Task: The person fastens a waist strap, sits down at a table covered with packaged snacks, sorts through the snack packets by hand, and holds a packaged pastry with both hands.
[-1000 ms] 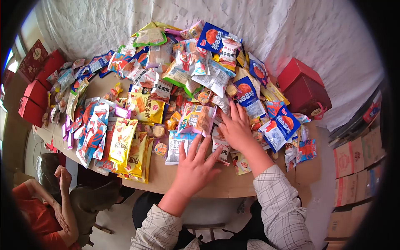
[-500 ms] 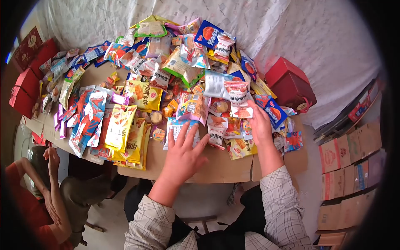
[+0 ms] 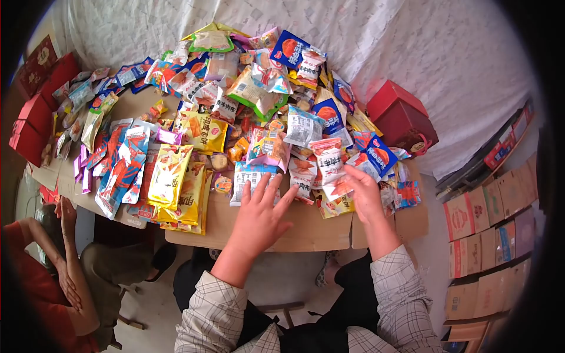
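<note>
My right hand (image 3: 364, 189) pinches a red-and-white snack packet (image 3: 329, 165) by its lower right edge, above the front right of the pile. With fingers spread, my left hand (image 3: 257, 216) hovers palm down over the table's front, its fingertips over a white-and-blue packet (image 3: 246, 177); whether they touch it I cannot tell. Between the two hands lies another red-and-white packet (image 3: 302, 176). A pink packet (image 3: 266, 147) rests behind my left fingertips. Beyond the held packet are a silver-white packet (image 3: 303, 125) and a blue packet (image 3: 329, 115).
Snack packets cover much of the cardboard-topped table (image 3: 294, 238). Yellow packets (image 3: 170, 179) are stacked at left of centre. Red boxes stand at the right (image 3: 406, 120) and left (image 3: 34, 126). Another person's arms (image 3: 65, 259) are at lower left; cartons (image 3: 491, 217) stand at right.
My right hand has drawn the red-and-white packet down and slightly left, off the silver-white packet. My left hand stays nearly in place.
</note>
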Tool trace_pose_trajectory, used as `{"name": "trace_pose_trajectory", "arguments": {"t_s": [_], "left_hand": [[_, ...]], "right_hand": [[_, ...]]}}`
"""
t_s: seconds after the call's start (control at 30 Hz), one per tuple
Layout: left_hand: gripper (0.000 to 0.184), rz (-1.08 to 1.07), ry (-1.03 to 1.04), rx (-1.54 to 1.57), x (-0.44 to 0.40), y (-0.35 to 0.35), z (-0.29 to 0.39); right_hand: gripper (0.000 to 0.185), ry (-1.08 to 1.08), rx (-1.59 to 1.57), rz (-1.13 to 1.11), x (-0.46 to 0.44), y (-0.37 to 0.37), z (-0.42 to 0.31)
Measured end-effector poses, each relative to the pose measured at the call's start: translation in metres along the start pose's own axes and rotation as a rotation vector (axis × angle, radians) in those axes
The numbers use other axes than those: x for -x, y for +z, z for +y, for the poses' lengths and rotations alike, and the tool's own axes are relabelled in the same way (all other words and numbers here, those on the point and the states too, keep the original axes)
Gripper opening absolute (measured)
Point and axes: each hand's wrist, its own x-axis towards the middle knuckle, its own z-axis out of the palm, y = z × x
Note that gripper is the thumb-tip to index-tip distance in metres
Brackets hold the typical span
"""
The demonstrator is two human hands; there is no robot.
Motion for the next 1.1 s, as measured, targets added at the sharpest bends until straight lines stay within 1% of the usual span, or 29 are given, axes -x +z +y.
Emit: {"name": "trace_pose_trajectory", "arguments": {"t_s": [0.03, 0.1, 0.13, 0.17, 0.23, 0.27, 0.3, 0.37, 0.4, 0.43, 0.47, 0.5, 0.53, 0.57, 0.63, 0.67, 0.7, 0.77, 0.8, 0.87, 0.9, 0.97, 1.0, 1.03, 1.1], "left_hand": [[0.092, -0.011, 0.004, 0.004, -0.001, 0.000, 0.001], [0.094, 0.002, 0.020, 0.020, -0.001, 0.003, 0.004], [0.097, 0.015, 0.030, 0.034, -0.001, 0.005, 0.004], [0.097, 0.014, 0.030, 0.034, 0.000, 0.006, 0.005], [0.098, -0.012, 0.028, 0.010, -0.001, 0.009, 0.006], [0.096, -0.016, 0.029, 0.008, -0.001, 0.011, 0.006], [0.096, -0.015, 0.026, 0.010, -0.001, 0.012, 0.006], [0.092, -0.017, 0.024, 0.025, -0.004, 0.011, 0.008], [0.092, -0.022, 0.021, 0.021, -0.006, 0.011, 0.009], [0.086, -0.018, 0.026, 0.021, -0.007, 0.010, 0.010], [0.081, -0.015, 0.032, 0.022, -0.010, 0.011, 0.010], [0.081, -0.022, 0.034, 0.019, -0.012, 0.016, 0.010], [0.075, 0.014, 0.024, -0.007, -0.014, 0.022, 0.009], [0.069, 0.049, 0.013, -0.031, -0.016, 0.026, 0.008], [0.066, 0.049, 0.002, -0.036, -0.019, 0.028, 0.005], [0.063, 0.058, -0.005, -0.033, -0.021, 0.029, 0.004], [0.063, 0.053, -0.003, -0.030, -0.022, 0.030, 0.004], [0.063, 0.015, -0.043, -0.003, -0.025, 0.030, 0.005], [0.063, 0.012, -0.038, 0.001, -0.025, 0.030, 0.005], [0.065, 0.019, -0.046, 0.033, -0.025, 0.028, 0.007], [0.065, 0.016, -0.031, 0.042, -0.024, 0.027, 0.008], [0.068, 0.030, -0.037, 0.042, -0.023, 0.023, 0.011], [0.073, -0.023, -0.054, 0.024, -0.022, 0.020, 0.012], [0.073, -0.023, -0.039, 0.030, -0.022, 0.019, 0.014], [0.077, -0.030, -0.036, 0.010, -0.018, 0.018, 0.015]], "right_hand": [[0.043, 0.008, -0.115, -0.064, 0.001, 0.005, 0.006], [0.044, 0.107, -0.200, -0.147, 0.016, 0.024, 0.000], [0.044, 0.155, -0.129, -0.195, 0.020, 0.032, -0.004], [0.044, 0.156, -0.130, -0.196, 0.021, 0.034, -0.009], [0.042, 0.127, 0.290, -0.278, 0.014, 0.036, -0.018], [0.037, 0.021, 0.327, -0.200, 0.005, 0.037, -0.013], [0.037, 0.022, 0.330, -0.203, -0.005, 0.035, -0.009], [0.031, -0.478, 0.784, -0.121, -0.022, 0.042, -0.014], [0.030, -0.448, 0.826, -0.126, -0.024, 0.044, -0.018], [0.030, -0.444, 0.819, -0.127, -0.032, 0.048, -0.016], [0.032, -0.602, 1.044, -0.138, -0.041, 0.051, -0.013], [0.033, -0.764, 1.269, -0.146, -0.048, 0.053, -0.011], [0.034, -0.694, 1.230, -0.201, -0.053, 0.057, -0.012], [0.034, -0.691, 1.222, -0.200, -0.060, 0.058, -0.009], [0.032, -0.766, 1.293, -0.189, -0.073, 0.059, 0.001], [0.037, -0.742, 1.328, -0.197, -0.076, 0.058, 0.003], [0.037, -0.735, 1.329, -0.194, -0.077, 0.055, 0.006], [0.045, -0.720, 1.337, -0.159, -0.079, 0.050, 0.010], [0.045, -0.715, 1.340, -0.154, -0.078, 0.046, 0.010], [0.055, -0.751, 1.255, -0.057, -0.072, 0.036, 0.006], [0.055, -0.743, 1.263, -0.042, -0.069, 0.031, 0.005], [0.059, -0.775, 1.044, 0.035, -0.063, 0.021, 0.005], [0.060, -0.735, 1.040, 0.066, -0.059, 0.017, 0.008], [0.061, -0.732, 1.047, 0.059, -0.056, 0.011, 0.011], [0.062, -0.698, 1.122, -0.033, -0.053, 0.003, 0.014]]}}
